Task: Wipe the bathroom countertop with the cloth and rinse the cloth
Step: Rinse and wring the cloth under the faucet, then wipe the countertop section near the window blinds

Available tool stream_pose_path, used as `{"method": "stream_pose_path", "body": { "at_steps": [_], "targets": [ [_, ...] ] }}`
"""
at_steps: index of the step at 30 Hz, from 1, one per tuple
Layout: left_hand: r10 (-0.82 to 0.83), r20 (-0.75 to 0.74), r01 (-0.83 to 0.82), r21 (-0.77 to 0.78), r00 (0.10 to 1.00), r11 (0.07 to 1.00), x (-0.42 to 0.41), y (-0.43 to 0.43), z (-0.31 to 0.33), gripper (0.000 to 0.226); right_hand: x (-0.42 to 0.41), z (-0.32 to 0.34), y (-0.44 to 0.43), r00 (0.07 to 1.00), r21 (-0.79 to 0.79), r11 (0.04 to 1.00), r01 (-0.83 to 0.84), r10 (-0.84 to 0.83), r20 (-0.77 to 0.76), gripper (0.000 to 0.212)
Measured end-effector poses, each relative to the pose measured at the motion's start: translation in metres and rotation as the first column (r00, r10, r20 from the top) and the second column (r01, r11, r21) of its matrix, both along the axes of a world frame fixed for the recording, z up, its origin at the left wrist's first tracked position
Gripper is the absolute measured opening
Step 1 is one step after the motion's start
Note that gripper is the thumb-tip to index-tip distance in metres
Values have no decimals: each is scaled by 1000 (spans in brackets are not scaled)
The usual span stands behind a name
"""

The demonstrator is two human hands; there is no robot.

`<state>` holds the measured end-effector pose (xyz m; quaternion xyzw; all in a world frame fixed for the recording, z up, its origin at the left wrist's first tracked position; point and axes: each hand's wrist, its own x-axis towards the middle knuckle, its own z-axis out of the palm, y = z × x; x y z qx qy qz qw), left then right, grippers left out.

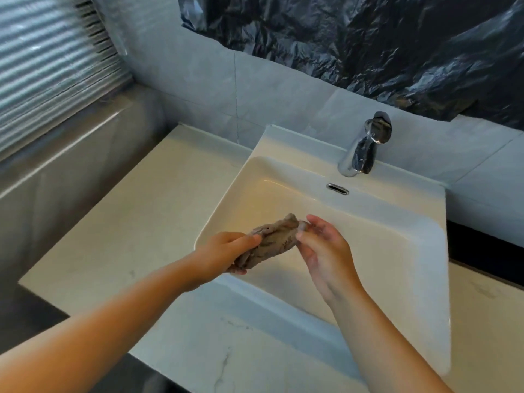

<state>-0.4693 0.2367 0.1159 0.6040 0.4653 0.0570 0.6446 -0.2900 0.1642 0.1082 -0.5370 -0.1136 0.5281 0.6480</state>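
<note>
Item: crumpled grey-brown terry cloth (272, 242), bunched into a rope, gripped in my left hand (224, 256), pinched by my right hand (320, 245), above the glossy white rectangular ceramic basin (368, 251); chrome tap (365, 146) beyond my fingertips.

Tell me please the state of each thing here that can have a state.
faucet: no water running
sink: no water standing in it
cloth: bunched up, held over the sink
left hand: grips one end of the cloth
right hand: pinches the other end
blind: lowered
</note>
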Motion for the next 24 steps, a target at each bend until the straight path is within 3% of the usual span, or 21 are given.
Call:
{"method": "stream_pose_path", "body": {
  "at_steps": [2,4,8,11,16,19,21,24],
  "targets": [
    [70,94,-64,-63,993,996,-27,-1,3,34,-28,4,4,994,17,1000,18,-16,-105,27],
    [96,163,-90,-42,982,995,-56,0,4,30,-58,7,8,989,-56,995,-85,77,-124,16],
    [44,105,-56,120,994,991,-118,0,7,29,-121,15,16,959,-201,938,-282,273,-70,24],
    [96,98,-104,87,991,991,-166,7,2,27,-172,17,25,972,-168,960,-223,232,36,24],
    [140,116,-130,-87,983,988,-226,21,-6,32,-249,11,40,977,-140,967,-213,215,2,29],
    [131,75,-137,75,988,988,-254,31,-9,39,-279,9,46,974,-106,969,-224,226,8,30],
    [146,54,-152,159,988,975,-269,38,-11,29,-296,8,51,976,-112,974,-198,206,65,28],
    [111,102,-128,187,989,974,-280,45,-16,9,-316,1,63,996,-227,974,-24,43,79,24]
  ]
}}
